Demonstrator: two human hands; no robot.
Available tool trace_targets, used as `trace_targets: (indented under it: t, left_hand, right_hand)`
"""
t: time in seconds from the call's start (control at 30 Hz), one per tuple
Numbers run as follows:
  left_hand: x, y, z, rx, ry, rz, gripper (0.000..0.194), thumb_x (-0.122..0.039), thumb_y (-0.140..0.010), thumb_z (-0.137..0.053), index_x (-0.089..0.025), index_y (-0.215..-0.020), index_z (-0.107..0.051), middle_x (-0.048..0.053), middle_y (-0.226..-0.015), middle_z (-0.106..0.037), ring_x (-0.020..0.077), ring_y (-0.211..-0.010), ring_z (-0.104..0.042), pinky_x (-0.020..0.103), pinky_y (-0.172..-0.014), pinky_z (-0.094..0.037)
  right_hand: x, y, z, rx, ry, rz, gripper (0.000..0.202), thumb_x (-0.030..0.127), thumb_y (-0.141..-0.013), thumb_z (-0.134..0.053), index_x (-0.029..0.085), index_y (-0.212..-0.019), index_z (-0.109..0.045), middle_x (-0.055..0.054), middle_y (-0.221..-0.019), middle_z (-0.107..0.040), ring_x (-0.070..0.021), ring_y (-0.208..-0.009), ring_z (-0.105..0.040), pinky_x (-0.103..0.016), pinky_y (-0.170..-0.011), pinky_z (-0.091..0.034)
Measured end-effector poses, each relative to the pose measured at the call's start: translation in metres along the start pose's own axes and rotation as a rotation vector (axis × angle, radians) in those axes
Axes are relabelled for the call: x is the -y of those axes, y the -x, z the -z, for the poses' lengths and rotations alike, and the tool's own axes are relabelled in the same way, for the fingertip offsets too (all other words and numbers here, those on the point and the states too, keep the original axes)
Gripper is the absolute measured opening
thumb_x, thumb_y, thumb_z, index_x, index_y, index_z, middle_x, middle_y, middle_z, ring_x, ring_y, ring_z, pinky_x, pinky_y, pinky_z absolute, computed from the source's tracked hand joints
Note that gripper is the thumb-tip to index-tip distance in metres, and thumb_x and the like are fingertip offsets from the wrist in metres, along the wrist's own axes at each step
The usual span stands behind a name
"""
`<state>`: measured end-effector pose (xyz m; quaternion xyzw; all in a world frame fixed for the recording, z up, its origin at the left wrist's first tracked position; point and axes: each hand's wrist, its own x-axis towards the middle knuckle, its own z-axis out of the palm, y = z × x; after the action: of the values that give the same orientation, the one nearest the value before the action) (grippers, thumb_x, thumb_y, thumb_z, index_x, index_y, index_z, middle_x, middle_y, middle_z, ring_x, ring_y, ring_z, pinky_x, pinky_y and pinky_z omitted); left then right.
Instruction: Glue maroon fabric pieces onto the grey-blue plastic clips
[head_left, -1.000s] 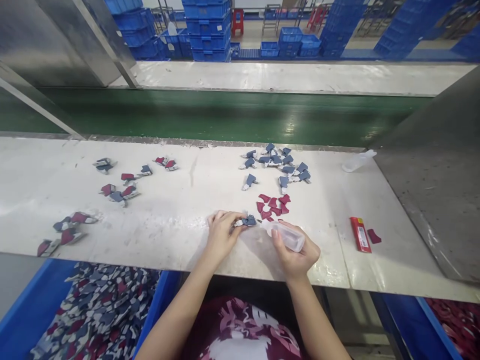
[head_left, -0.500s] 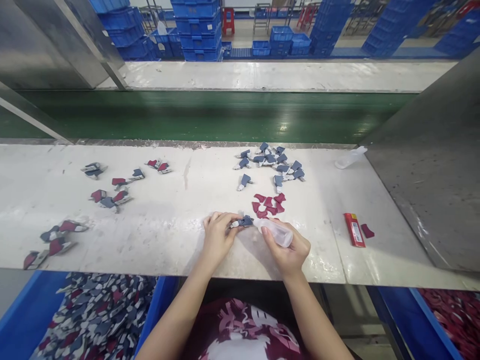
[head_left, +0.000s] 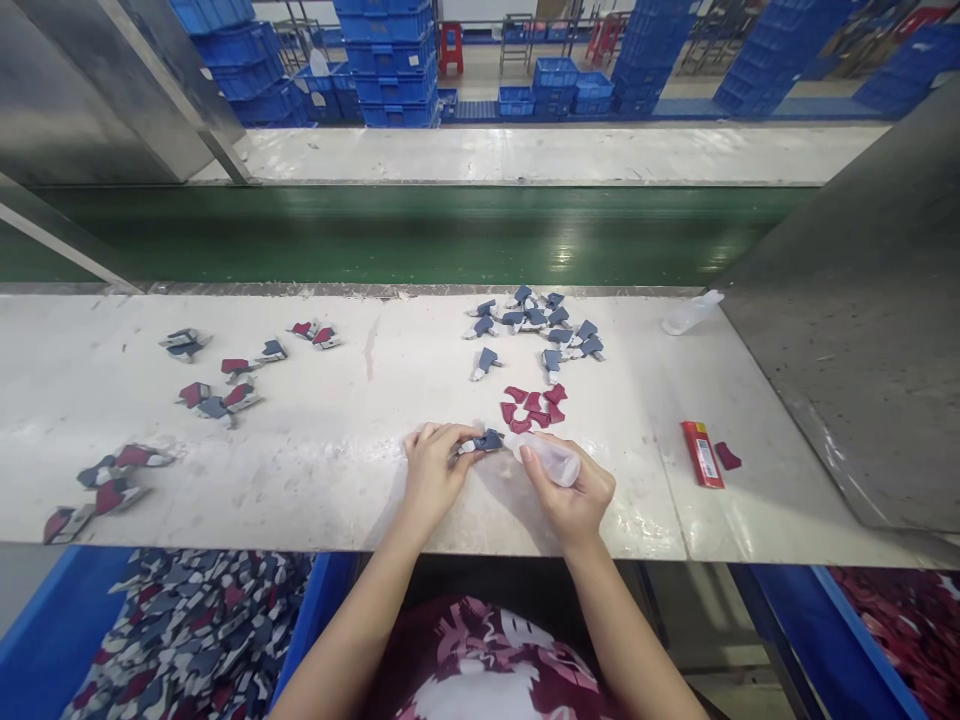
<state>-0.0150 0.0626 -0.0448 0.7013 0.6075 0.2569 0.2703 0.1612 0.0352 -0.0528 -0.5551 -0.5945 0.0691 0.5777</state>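
Observation:
Between the thumb and fingers of my left hand (head_left: pixel 436 468) is a small blue-and-grey plastic part (head_left: pixel 487 440), held just above the white worktop. My right hand (head_left: pixel 574 490) grips a translucent squeeze bottle (head_left: pixel 551 460), tilted so its nozzle points left and meets the part or comes very near it. Right behind the bottle lie several loose dark-red pieces (head_left: pixel 534 402). Farther back is a cluster of blue-and-grey parts (head_left: pixel 536 318). On the left of the worktop, several parts with red and blue faces (head_left: pixel 214 405) are scattered in small groups.
A red-and-yellow box (head_left: pixel 703 455) lies at right beside one red piece (head_left: pixel 727 456). Another translucent bottle (head_left: pixel 691 312) rests near the metal panel (head_left: pixel 847 330). A green conveyor belt (head_left: pixel 420 235) runs behind. Blue bins (head_left: pixel 45 630) of parts stand below the front edge.
The view has shifted slightly. Both hands keep the same pose, with the bottle's nozzle still at the blue-and-grey part.

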Motion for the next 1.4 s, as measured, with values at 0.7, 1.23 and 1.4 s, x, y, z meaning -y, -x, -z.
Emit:
trace_targets:
  t: [0.7,1.23,1.4]
  left_hand:
    - [0.0004,0.0009,-0.0012,0.0,-0.013,0.004,0.012,-0.032,-0.092,-0.063,-0.031,-0.102,-0.071,-0.001,-0.108,-0.077,0.0257,-0.102,-0.059,0.045,-0.093,-0.03]
    - [-0.0002,0.0015,-0.0013,-0.025,0.007,-0.016,0.012,-0.026,-0.089,-0.069,-0.03,-0.099,-0.072,-0.002,-0.104,-0.077,0.0234,-0.1,-0.06,0.041,-0.088,-0.029]
    - [-0.0001,0.0011,-0.0017,-0.033,0.018,-0.014,0.012,-0.025,-0.087,-0.07,-0.03,-0.098,-0.072,-0.001,-0.098,-0.077,0.0234,-0.098,-0.06,0.041,-0.087,-0.028]
  right_hand:
    - [0.0001,0.0083,0.0057,-0.072,-0.02,-0.16,0.013,0.03,-0.084,-0.071,0.017,-0.082,-0.072,-0.004,-0.072,-0.072,-0.0177,-0.062,-0.067,-0.028,-0.057,-0.053]
    - [0.0044,0.0049,0.0039,0.085,-0.086,-0.166,0.012,0.03,-0.081,-0.073,0.018,-0.085,-0.075,-0.004,-0.077,-0.076,-0.0198,-0.066,-0.072,-0.03,-0.063,-0.059]
    - [0.0034,0.0048,0.0024,0.124,-0.103,-0.182,0.016,0.031,-0.08,-0.074,0.018,-0.088,-0.075,-0.005,-0.08,-0.078,-0.0209,-0.067,-0.073,-0.031,-0.062,-0.06]
